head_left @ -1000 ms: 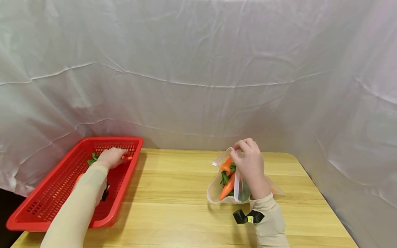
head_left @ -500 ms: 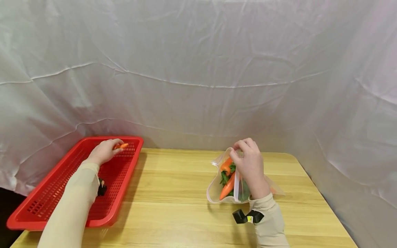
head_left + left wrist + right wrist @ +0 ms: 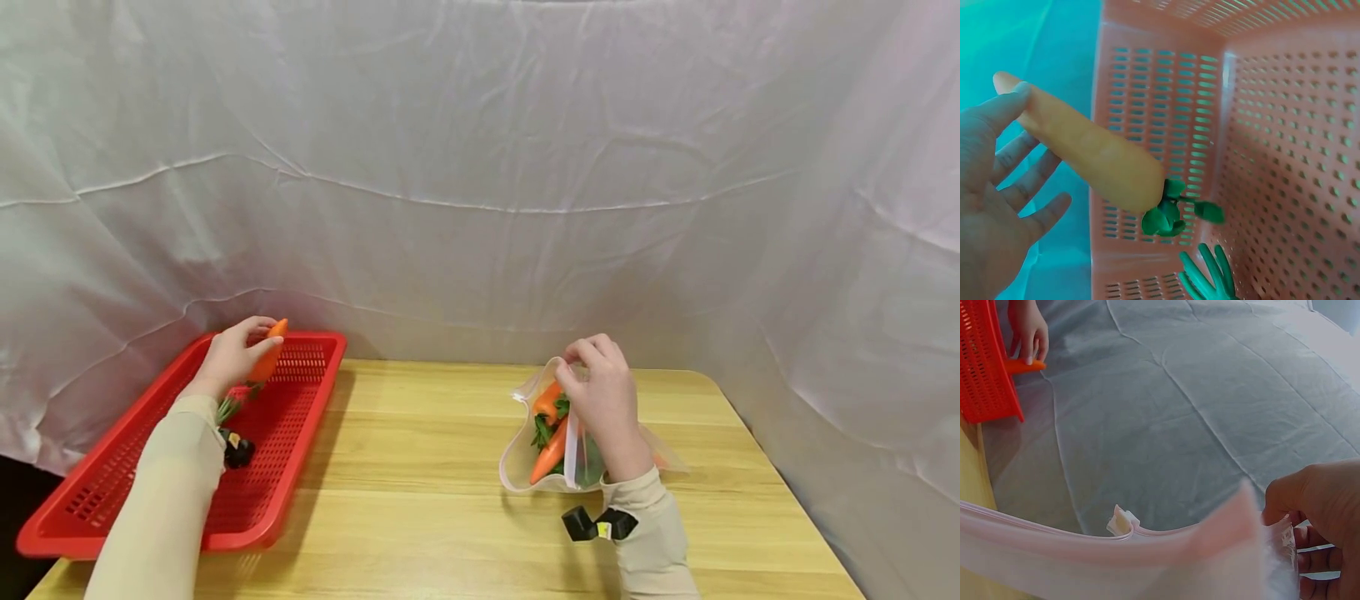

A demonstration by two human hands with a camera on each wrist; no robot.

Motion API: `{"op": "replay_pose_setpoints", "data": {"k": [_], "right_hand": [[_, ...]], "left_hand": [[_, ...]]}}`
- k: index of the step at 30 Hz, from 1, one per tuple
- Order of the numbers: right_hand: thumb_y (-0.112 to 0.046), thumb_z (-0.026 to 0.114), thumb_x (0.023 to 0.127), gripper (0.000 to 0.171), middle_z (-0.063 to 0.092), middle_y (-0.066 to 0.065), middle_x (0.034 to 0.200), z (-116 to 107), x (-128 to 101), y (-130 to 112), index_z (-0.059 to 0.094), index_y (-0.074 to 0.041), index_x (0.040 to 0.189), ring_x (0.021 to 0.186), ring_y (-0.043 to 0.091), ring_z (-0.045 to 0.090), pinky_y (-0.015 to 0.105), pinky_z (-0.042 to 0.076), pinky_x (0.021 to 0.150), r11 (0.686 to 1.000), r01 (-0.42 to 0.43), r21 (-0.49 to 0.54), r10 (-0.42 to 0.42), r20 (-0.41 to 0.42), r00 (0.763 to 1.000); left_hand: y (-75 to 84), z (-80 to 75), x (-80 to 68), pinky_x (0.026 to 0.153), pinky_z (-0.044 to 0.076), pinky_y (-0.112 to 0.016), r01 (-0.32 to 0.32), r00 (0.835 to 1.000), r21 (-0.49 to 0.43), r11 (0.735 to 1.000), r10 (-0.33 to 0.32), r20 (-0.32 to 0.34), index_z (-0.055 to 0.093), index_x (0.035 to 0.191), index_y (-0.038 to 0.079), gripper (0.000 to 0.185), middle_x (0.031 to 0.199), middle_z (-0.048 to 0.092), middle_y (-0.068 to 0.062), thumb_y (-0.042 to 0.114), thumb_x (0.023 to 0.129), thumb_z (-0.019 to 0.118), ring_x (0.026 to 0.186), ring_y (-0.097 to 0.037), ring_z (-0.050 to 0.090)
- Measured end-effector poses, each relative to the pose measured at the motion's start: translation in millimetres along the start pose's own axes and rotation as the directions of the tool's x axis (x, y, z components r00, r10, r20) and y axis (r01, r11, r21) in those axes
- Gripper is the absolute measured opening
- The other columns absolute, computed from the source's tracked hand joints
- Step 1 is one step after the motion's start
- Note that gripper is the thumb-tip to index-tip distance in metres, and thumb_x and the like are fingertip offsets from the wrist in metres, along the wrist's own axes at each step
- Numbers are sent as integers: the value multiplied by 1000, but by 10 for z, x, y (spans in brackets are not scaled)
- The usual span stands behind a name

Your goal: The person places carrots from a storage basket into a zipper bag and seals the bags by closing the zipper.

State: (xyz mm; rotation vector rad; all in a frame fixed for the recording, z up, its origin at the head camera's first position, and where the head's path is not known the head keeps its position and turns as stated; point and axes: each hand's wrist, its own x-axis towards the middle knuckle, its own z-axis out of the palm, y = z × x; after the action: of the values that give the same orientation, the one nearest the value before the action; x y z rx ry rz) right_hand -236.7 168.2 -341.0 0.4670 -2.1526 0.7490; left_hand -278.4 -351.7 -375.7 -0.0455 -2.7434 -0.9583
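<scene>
My left hand holds an orange toy carrot with green leaves, lifted above the far end of the red perforated basket. In the left wrist view the carrot lies across my fingers, leaves hanging over the basket wall. My right hand pinches the upper rim of a clear zip bag on the wooden table; carrots and greens lie inside. The right wrist view shows the bag's zip edge and my fingers.
A wrinkled white cloth hangs behind and to the right of the table. The red basket overhangs the table's left side. Black wrist straps sit on both sleeves. Bare wood lies between basket and bag.
My left hand has taken the carrot from the basket floor and raised it, tilting its tip upward. The right hand and bag have stayed still.
</scene>
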Motion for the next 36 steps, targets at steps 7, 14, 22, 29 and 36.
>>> {"op": "replay_pose_setpoints", "data": {"k": [7,14,22,29,36], "right_hand": [[-6,72,80,7,57,10,83,8,5,2,64,-6,78,77,26,51,36,43,65,1000,1,0,-1,-2,1000],[-6,72,79,7,57,10,84,8,7,3,65,-6,78,77,27,52,36,44,65,1000,-2,-4,2,-5,1000],[-6,72,79,7,57,10,84,9,7,5,65,-6,78,77,27,52,36,44,65,1000,-2,-9,2,-8,1000],[-7,72,80,7,57,10,84,14,7,8,64,-6,79,77,27,51,36,44,66,1000,-2,-7,2,-1,1000],[-7,72,80,8,56,10,83,18,13,12,65,-6,78,77,27,52,37,44,66,1000,12,-5,-12,-5,1000]], "left_hand": [[47,-97,-11,79,51,-23,20,989,-133,991,-39,-140,47,138,5,54,132,55,-25,42,98,53,107,-26,59],[161,-151,-3,74,44,-5,-30,962,-340,940,-64,-264,50,135,8,46,112,58,7,33,98,57,90,13,51],[350,-201,9,66,54,-13,-200,917,-797,570,-177,-357,60,114,17,26,101,64,10,10,90,67,83,-2,64],[569,-267,-32,61,57,-22,-256,867,-907,335,-334,-369,61,114,12,31,104,61,0,11,86,72,84,-10,65],[844,-282,-157,61,59,-32,-359,839,-930,72,-411,-356,58,116,8,38,102,61,-7,10,83,76,77,-19,66]]}}
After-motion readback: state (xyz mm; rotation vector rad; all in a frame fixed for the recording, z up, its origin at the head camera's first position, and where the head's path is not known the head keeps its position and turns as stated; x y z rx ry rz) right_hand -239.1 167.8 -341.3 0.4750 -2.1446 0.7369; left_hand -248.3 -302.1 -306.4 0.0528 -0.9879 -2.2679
